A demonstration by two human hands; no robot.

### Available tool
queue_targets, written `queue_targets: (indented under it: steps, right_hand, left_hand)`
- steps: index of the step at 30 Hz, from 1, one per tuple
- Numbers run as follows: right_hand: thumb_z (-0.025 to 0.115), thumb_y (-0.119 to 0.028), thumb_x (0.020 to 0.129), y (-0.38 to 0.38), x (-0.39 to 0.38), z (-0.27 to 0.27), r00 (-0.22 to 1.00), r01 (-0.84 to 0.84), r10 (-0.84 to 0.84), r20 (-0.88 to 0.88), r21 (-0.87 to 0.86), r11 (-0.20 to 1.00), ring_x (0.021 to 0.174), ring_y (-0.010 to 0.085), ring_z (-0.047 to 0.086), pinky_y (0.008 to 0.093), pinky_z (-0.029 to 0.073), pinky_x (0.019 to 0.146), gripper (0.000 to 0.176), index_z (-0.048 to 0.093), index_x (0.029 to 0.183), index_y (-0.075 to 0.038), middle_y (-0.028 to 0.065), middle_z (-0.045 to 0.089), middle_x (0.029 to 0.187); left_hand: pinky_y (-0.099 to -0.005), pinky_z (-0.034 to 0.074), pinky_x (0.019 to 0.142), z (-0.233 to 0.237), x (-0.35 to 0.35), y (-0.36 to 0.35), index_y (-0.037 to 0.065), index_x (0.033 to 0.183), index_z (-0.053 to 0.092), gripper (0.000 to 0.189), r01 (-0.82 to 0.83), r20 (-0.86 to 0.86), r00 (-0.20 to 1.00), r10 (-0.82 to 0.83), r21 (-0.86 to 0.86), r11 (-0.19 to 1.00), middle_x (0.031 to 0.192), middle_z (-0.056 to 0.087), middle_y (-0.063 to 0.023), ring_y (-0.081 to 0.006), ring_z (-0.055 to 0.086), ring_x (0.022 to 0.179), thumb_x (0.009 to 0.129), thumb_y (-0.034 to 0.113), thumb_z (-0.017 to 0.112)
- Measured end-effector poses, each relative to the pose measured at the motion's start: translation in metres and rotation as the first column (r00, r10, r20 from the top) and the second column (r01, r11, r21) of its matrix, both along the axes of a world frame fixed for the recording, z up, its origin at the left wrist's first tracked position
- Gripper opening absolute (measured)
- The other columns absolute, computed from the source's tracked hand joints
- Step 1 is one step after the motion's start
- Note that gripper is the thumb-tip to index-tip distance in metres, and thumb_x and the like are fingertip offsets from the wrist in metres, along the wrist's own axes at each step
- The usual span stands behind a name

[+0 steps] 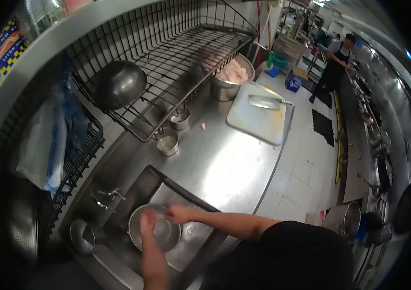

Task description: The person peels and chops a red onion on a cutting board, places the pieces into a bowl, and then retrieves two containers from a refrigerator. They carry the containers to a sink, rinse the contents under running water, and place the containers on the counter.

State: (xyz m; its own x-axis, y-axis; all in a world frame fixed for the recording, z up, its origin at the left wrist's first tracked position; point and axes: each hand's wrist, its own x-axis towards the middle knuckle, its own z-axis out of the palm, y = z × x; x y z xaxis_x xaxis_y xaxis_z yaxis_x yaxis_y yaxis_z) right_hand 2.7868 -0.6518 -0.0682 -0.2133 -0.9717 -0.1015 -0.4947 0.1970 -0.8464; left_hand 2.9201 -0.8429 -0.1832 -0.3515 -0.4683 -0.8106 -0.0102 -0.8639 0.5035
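A round steel bowl [159, 237] sits in the sink [133, 193] at the lower left. My left hand [147, 220] reaches in from the bottom edge and rests on the bowl's inner surface, fingers spread and somewhat blurred. My right hand [179, 213] comes in from the right and holds the bowl's far rim. A tap [109, 195] stands on the sink's left side.
On the steel counter beyond the sink stand two small steel cups [168, 144], a white cutting board [258, 118] with a cleaver [266, 101], and a pot of pale meat [229, 77]. A wire rack [167, 53] holds a dark bowl [118, 84]. Another person [333, 63] stands far down the aisle.
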Motion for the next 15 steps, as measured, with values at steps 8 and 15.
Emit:
queue_targets:
  steps: [8, 15]
  right_hand:
    - [0.052, -0.011, 0.09, -0.115, 0.065, 0.046, 0.191, 0.366, -0.12, 0.974, 0.043, 0.93, 0.056, 0.0192, 0.061, 0.0322, 0.05, 0.046, 0.012, 0.056, 0.093, 0.0, 0.0105, 0.061, 0.072]
    - [0.054, -0.007, 0.086, -0.199, 0.094, 0.024, 0.131, 0.386, -0.2, 0.971, 0.135, 0.912, 0.064, 0.0321, 0.063, 0.0396, 0.051, 0.05, 0.02, 0.053, 0.103, 0.004, 0.0194, 0.062, 0.076]
  left_hand:
    - [-0.0239, 0.035, 0.035, 0.183, 0.014, -0.015, 0.008, 0.088, 0.054, 0.024, -0.197, -0.469, 0.873, 0.133, -0.09, 0.976, 0.063, 0.055, -0.0061, -0.0136, 0.048, 0.042, 0.096, 0.03, 0.052]
    - [-0.0466, 0.049, 0.062, 0.186, 0.012, 0.012, 0.014, 0.092, 0.055, 0.05, -0.501, -0.447, 0.751, 0.487, 0.096, 0.86, 0.078, 0.058, -0.0057, -0.0268, 0.057, 0.064, 0.09, 0.062, 0.042]
